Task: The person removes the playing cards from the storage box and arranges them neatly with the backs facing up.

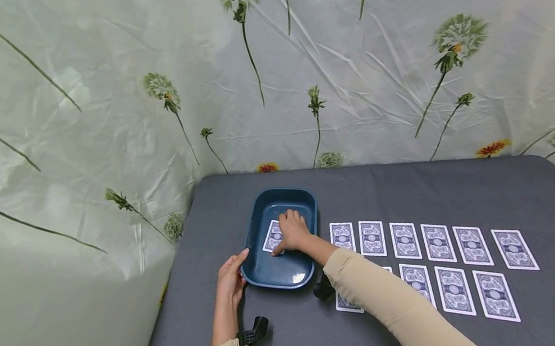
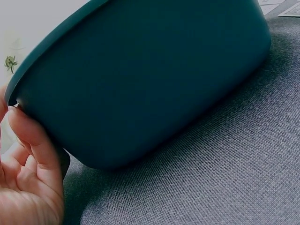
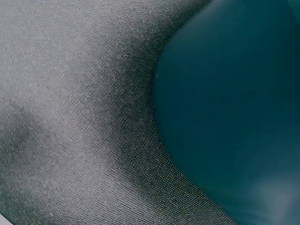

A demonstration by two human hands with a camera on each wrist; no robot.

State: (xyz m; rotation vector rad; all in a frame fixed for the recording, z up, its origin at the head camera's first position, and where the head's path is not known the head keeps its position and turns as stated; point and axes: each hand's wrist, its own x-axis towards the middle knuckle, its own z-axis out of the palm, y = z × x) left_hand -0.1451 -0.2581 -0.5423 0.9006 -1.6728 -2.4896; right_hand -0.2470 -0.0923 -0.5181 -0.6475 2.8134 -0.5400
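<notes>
A dark blue tray [image 1: 260, 273] with rounded corners stands on the table. My left hand [image 1: 230, 276] holds its left rim between thumb and fingers; the left wrist view shows the fingers [image 2: 30, 131] under the lip of the tray wall [image 2: 140, 84]. Inside the tray lies a playing card [image 1: 271, 237], patterned back up. My right hand [image 1: 294, 231] reaches over the wall and grips this card, thumb near its lower edge and fingers towards the far end. The hand covers the card's right part. In the right wrist view only the tray's outer side [image 3: 225, 103] and cloth appear.
Right of the tray, several face-down playing cards [image 1: 372, 238] lie in two rows on the grey cloth [image 1: 360, 187]. My right sleeve [image 1: 387, 302] covers part of the nearer row [image 1: 454, 291]. A flowered curtain [image 1: 348, 75] hangs behind the table.
</notes>
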